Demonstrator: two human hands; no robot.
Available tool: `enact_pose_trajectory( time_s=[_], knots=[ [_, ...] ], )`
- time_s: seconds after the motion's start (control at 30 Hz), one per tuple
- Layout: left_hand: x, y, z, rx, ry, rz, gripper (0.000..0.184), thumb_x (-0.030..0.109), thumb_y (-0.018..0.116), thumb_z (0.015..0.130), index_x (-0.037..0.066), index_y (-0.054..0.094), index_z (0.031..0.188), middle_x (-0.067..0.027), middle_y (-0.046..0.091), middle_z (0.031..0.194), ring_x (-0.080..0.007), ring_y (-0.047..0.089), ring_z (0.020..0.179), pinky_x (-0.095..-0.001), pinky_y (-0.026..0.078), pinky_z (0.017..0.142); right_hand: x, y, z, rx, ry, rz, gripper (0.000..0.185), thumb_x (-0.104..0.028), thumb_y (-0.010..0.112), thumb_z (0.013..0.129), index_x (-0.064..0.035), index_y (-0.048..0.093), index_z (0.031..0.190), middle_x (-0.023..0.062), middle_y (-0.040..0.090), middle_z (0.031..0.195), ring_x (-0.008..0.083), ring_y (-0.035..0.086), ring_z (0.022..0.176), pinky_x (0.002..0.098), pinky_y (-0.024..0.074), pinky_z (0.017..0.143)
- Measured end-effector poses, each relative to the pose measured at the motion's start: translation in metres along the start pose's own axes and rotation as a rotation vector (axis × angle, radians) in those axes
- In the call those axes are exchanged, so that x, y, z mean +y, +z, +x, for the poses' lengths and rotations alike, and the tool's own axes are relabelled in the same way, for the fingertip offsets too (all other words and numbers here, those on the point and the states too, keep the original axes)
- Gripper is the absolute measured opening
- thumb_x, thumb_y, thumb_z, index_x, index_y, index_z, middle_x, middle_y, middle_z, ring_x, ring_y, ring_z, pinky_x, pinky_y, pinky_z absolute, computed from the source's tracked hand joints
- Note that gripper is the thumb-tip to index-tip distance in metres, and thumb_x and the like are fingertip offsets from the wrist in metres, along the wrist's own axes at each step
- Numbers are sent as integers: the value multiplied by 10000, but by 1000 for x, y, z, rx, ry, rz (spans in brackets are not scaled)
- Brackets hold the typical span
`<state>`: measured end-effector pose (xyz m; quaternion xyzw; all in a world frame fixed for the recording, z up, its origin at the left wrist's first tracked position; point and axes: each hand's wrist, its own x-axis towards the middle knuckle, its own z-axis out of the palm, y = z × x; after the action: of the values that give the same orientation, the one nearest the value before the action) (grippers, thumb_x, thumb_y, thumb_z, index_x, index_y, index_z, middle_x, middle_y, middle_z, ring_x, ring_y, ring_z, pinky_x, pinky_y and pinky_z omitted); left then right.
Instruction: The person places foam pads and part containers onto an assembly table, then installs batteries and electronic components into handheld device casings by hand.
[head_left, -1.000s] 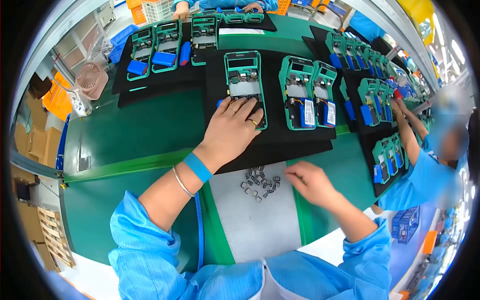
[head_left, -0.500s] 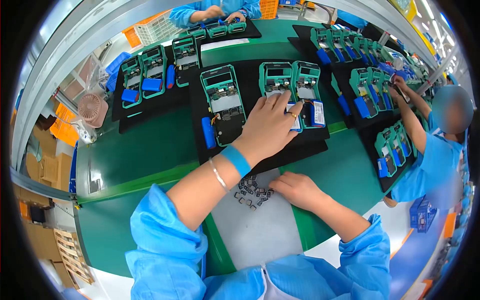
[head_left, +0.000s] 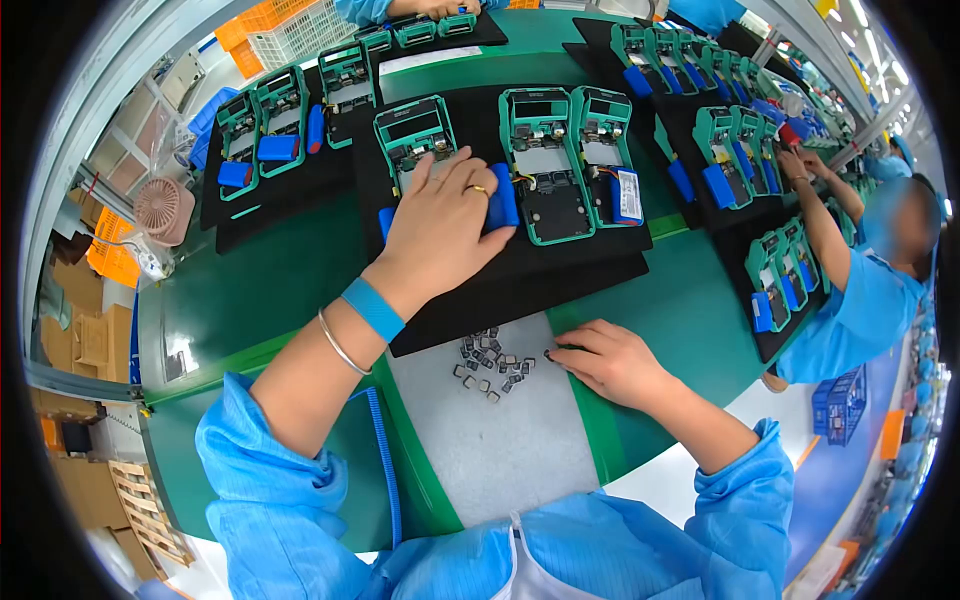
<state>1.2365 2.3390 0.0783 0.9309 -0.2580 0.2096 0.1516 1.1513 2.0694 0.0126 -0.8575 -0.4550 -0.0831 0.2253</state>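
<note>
My left hand [head_left: 440,225] lies over the leftmost green device housing [head_left: 412,112], fingers spread and thumb apart. Its fingertips reach into the housing, where the hand hides most of the interior. Beside the thumb is a blue battery pack [head_left: 505,198], wired to the middle green housing [head_left: 545,165]. A third housing [head_left: 603,135] stands to the right, with a white-labelled battery [head_left: 628,194] at its lower end. At the grey mat [head_left: 490,450], my right hand [head_left: 615,365] pinches a small dark piece [head_left: 549,354] next to a scatter of small square parts [head_left: 490,362].
Black foam sheets [head_left: 470,300] carry the housings on the green table [head_left: 250,310]. More housings with blue batteries stand back left [head_left: 280,115] and right [head_left: 735,155]. A co-worker's hands [head_left: 800,162] work at the right; another person's hands [head_left: 445,8] are at the far side.
My left hand has moved left from the middle housing to the leftmost one. The middle housing's battery now lies at its left side. My right hand has shifted slightly, its fingers more extended.
</note>
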Motion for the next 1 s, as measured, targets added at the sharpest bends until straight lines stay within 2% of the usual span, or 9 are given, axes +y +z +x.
enact_pose_trajectory(
  time_s=[0.07,0.17,0.37,0.4,0.57,0.8,0.9,0.93,1.0],
  knots=[
    [-3,6,-8,-41,-45,52,528,291,745,817,30,520,1217,-195,480,1414,-354,404,1373,-525,265,1154,0,1,1,-21,-12,-14,263,-80,671,721,-111,697,982,34,667,1014,222,632,958,341,551,777],
    [9,11,-1,18,13,16,672,337,711,845,52,445,1392,-190,422,1470,-347,374,1392,-511,280,1150,4,5,7,-71,-70,-26,237,-80,649,715,-76,683,949,39,652,964,221,625,923,342,547,757],
    [25,34,13,-84,76,35,652,413,675,870,77,499,1401,-193,390,1499,-344,327,1425,-516,298,1144,-2,-4,28,-299,-247,-272,107,-94,611,686,-32,620,773,70,628,817,232,634,803,316,539,681],
    [26,36,14,-47,98,61,590,428,672,869,77,578,1334,-183,431,1457,-342,350,1408,-510,316,1134,-3,-3,31,-300,-248,-272,107,-94,611,686,-32,620,773,70,628,817,232,634,803,316,539,681],
    [21,37,16,-41,120,79,573,432,673,865,77,602,1309,-159,500,1339,-341,397,1361,-495,342,1119,-12,1,43,-399,-294,-366,62,-119,647,646,-60,630,650,69,618,674,237,649,688,333,550,589],
    [14,36,16,-10,109,71,583,425,693,845,71,607,1301,-156,507,1299,-354,410,1344,-470,364,1110,-13,-9,59,-548,-256,-393,77,-120,633,689,-50,607,706,81,622,716,248,657,719,345,556,616],
    [9,32,12,0,109,48,570,417,705,833,76,622,1281,-149,513,1277,-350,413,1344,-458,368,1111,9,-62,91,-367,-128,-290,53,-105,628,720,-57,612,738,103,629,745,291,664,747,404,556,659],
    [7,33,11,5,101,50,570,417,705,833,76,622,1281,-149,513,1277,-350,413,1344,-458,368,1111,21,-74,100,-122,-124,-162,78,-107,642,732,-63,578,731,95,612,748,289,651,733,418,536,626],
    [3,39,9,53,132,22,561,396,721,820,71,628,1268,-149,516,1267,-348,409,1348,-459,368,1114,42,-88,122,104,-47,-126,77,-81,683,784,-67,607,784,88,602,756,286,632,728,406,516,607]
  ],
)
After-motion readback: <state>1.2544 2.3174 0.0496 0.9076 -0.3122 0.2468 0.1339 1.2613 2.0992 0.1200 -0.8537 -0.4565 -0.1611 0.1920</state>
